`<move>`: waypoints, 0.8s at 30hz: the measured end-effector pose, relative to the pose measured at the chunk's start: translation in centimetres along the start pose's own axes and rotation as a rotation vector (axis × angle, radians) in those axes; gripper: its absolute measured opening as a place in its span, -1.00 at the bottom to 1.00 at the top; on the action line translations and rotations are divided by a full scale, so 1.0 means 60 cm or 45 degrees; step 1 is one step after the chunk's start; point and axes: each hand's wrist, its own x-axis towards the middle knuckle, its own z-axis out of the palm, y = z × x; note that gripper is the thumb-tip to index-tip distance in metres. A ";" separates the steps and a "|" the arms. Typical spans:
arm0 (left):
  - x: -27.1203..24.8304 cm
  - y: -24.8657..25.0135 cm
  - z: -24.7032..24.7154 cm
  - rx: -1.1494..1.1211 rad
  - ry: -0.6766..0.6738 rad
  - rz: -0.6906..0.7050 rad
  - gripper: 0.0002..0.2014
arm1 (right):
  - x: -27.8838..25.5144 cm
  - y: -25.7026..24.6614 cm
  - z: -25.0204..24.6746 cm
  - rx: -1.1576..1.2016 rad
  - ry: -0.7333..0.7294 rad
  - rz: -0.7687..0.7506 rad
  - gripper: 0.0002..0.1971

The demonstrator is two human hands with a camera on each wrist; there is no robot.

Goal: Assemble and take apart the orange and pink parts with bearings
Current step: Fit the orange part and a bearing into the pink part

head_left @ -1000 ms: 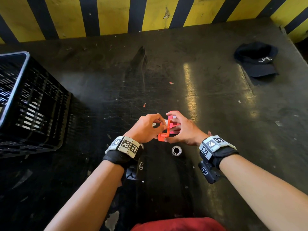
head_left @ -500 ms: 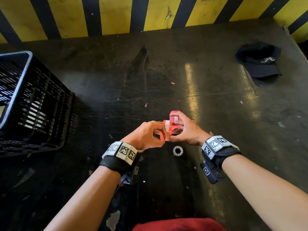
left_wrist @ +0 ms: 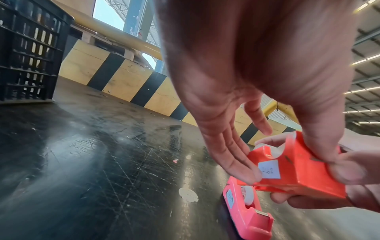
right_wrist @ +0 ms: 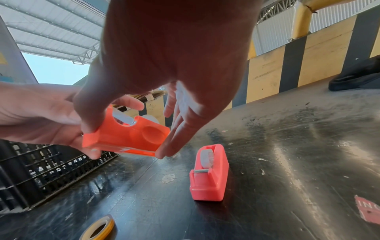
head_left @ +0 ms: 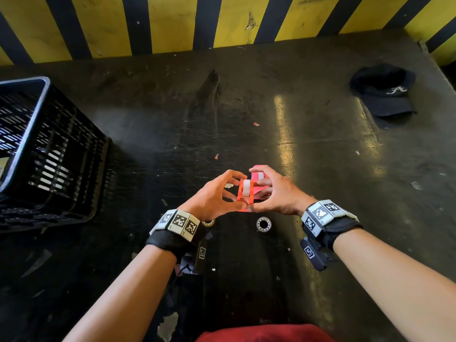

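Both hands are holding the orange part [right_wrist: 125, 138], a small tape-dispenser-shaped block, just above a scratched black table [head_left: 320, 169], near its middle. The left hand [head_left: 212, 198] is pinching the part's left side between thumb and fingertips. The right hand [head_left: 276, 193] is pinching its right side the same way, thumb at the near end and straight fingers at the far end. A white roll is sitting in the part's slot. The pink part [right_wrist: 209, 173] is standing on the table just beyond the hands, carrying its own white roll. A metal bearing [head_left: 263, 223] is lying on the table near the right wrist, and another ring [head_left: 208, 222] is peeking out by the left wrist. To do this step well, the person should probably be keeping the orange part level and steady while one hand frees itself to work the roll or fetch a bearing.
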 end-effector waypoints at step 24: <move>0.113 -0.077 0.005 0.649 0.211 -0.026 0.25 | 0.139 0.005 0.014 -1.007 0.097 -0.027 0.12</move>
